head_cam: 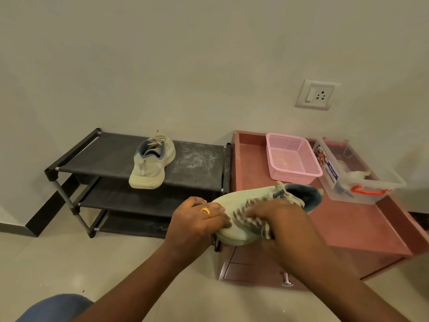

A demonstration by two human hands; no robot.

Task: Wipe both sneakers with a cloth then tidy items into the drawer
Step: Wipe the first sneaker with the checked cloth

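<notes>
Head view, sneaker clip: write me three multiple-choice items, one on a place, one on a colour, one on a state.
1. Where is the other sneaker?
A) on the top shelf of the shoe rack
B) on the cabinet top
C) on the floor

2. What colour is the basket?
A) blue
B) pink
C) green

3. What is the right hand doing?
A) hanging idle
B) holding a striped cloth against the held sneaker
C) pulling a drawer handle

Answers:
1 A, it rests on the rack's top tier.
2 B, its mesh walls are pink.
3 B, its fingers curl over the cloth on the sneaker that the left hand grips.
</notes>
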